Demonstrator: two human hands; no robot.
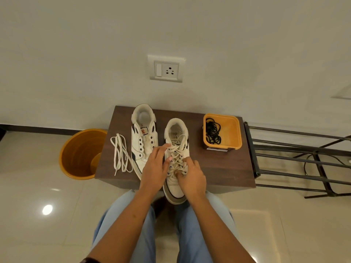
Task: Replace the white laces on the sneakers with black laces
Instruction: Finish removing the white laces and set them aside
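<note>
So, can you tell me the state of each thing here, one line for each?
Left sneaker: unlaced, eyelets empty.
Right sneaker: white lace loosened but threaded.
Removed white lace: loose on table.
Black laces: bundled in orange tub.
Left hand: pinching the lace.
Right hand: pinching the lace lower down.
Orange bin: upright, open.

sneakers on table, tub right

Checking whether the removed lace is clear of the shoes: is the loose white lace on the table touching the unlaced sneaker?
Cannot tell. In the head view the loose white lace runs right up to the unlaced sneaker near its toe; no plain gap or contact shows.
</note>
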